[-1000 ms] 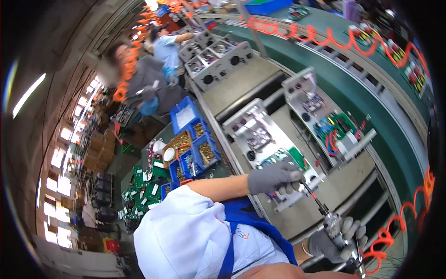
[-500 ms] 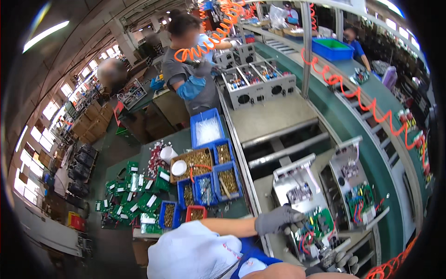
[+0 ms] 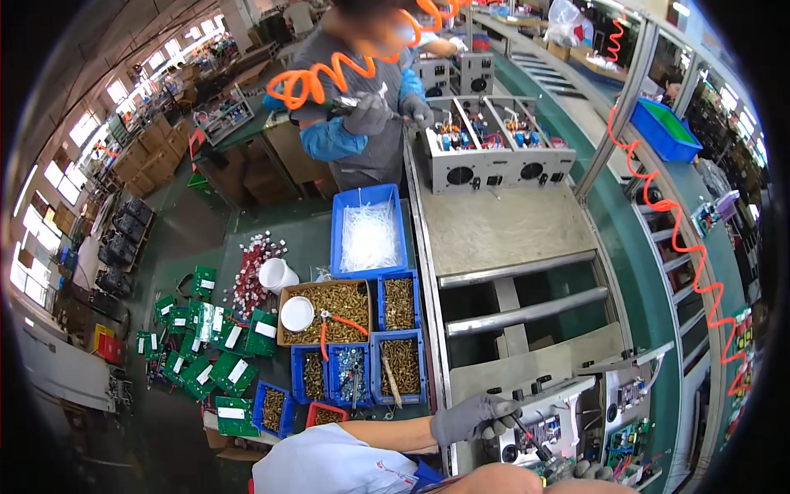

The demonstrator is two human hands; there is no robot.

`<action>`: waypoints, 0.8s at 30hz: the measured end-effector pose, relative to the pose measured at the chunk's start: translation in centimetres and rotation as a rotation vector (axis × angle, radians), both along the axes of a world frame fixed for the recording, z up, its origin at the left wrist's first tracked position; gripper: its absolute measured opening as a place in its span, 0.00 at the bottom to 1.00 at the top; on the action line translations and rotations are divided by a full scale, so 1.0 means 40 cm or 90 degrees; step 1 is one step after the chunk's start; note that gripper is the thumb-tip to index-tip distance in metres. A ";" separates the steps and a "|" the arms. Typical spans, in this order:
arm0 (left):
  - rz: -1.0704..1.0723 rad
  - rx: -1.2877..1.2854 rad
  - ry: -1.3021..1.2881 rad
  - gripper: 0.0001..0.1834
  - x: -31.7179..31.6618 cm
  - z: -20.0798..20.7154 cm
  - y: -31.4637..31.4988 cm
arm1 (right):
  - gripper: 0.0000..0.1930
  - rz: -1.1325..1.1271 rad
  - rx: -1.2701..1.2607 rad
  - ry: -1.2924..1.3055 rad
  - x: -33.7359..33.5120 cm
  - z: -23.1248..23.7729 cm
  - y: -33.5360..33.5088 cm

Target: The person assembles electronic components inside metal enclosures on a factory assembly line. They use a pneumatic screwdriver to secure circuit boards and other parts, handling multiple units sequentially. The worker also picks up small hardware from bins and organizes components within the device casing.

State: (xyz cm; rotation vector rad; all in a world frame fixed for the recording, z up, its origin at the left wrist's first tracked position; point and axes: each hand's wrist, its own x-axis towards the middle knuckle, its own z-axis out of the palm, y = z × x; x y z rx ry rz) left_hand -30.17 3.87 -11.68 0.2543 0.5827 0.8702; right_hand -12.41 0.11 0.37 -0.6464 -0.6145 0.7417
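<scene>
My left hand [image 3: 472, 421], in a grey glove, reaches over the near edge of an open metal housing [image 3: 562, 403]. Its fingers are closed on a slim dark piece [image 3: 531, 434] that slants down toward the boards; its exact kind is unclear. Low at the picture's edge shows part of my right hand [image 3: 591, 471], also gloved, beside green circuit boards and coloured wires; what its fingers do is hidden. A second open housing [image 3: 619, 398] with a green circuit board [image 3: 627, 440] stands to the right.
Left of the rail lie blue bins of brass fasteners [image 3: 401, 366], a carton of brass parts [image 3: 344, 306], a bin of white strips [image 3: 369, 235] and green boards [image 3: 234, 372]. Metal rollers [image 3: 527, 311] cross the line. Ahead, a co-worker [image 3: 354, 115] stands by assembled units [image 3: 494, 165]. Orange coiled hoses [image 3: 676, 247] hang.
My view has shifted, and the housings now sit lower in the picture. My left hand has moved from the green board to the housing's upper part, with a slim dark piece now in its fingers.
</scene>
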 end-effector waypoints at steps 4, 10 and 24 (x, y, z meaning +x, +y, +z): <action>0.024 0.010 0.074 0.24 -0.051 0.037 0.048 | 0.22 -0.009 -0.049 -0.027 -0.044 -0.017 0.066; 0.029 -0.023 0.043 0.25 -0.094 -0.032 0.097 | 0.25 0.049 -0.027 -0.014 -0.072 -0.078 0.127; 0.041 0.008 0.023 0.22 -0.046 0.062 0.015 | 0.26 -0.061 -0.008 0.011 -0.025 -0.010 0.043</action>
